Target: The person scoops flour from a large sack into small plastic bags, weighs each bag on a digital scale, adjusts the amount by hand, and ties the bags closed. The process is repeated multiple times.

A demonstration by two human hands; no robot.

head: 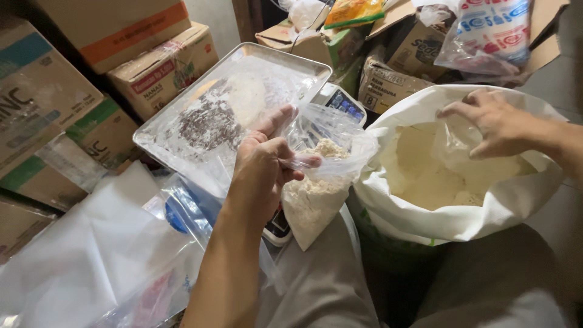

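Standing open beneath the right hand (498, 124), a big white sack of flour (461, 212) holds pale powder; that hand's fingers curl loosely over a clear plastic scrap inside, though how tight the grip is I cannot tell. Beyond the left hand (264, 164) lies a plastic-covered metal tray (182, 130). The left hand pinches shut on a clear bag of flour (313, 194).

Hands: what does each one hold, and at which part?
Left hand pinches the clear bag of flour at its open rim. Right hand reaches into the white sack; its hold cannot be told.
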